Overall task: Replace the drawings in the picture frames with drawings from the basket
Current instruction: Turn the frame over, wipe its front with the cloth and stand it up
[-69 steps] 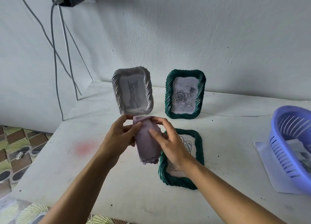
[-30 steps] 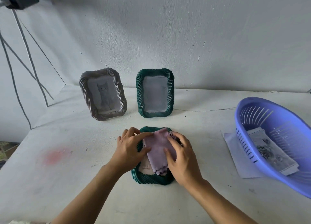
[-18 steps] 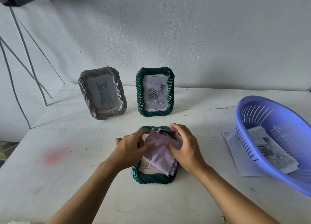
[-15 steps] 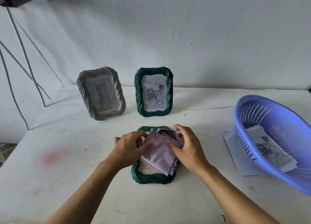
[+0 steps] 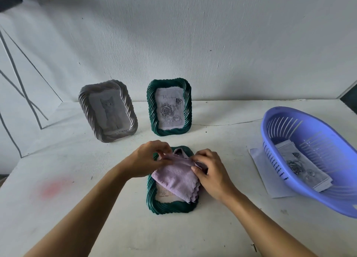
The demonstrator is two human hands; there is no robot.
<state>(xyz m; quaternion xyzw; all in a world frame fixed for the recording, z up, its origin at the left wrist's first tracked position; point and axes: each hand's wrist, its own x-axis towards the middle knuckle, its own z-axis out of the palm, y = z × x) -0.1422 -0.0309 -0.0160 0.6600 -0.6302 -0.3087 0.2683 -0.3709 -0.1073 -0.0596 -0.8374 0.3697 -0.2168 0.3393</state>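
Note:
A dark green picture frame (image 5: 170, 206) lies flat on the white table (image 5: 77, 179) in front of me, a drawing partly showing in it. A lilac cloth (image 5: 177, 177) lies over its glass. My left hand (image 5: 148, 160) pinches the cloth's upper left edge. My right hand (image 5: 210, 171) pinches its right edge. Behind stand a grey frame (image 5: 108, 111) with a cat drawing and a green frame (image 5: 169, 108) with a rose drawing. A purple basket (image 5: 328, 195) at the right holds drawings (image 5: 301, 168) with roses on top.
A sheet of white paper (image 5: 260, 168) lies under the basket's left side. A pink stain (image 5: 52, 187) marks the table at the left. Cables (image 5: 21, 82) run down the wall at the left. The wall rises right behind the standing frames.
My hands brought the cloth down from the air onto the flat frame. Both have since shifted along the cloth and now pinch its edges; the cloth has spread and turned.

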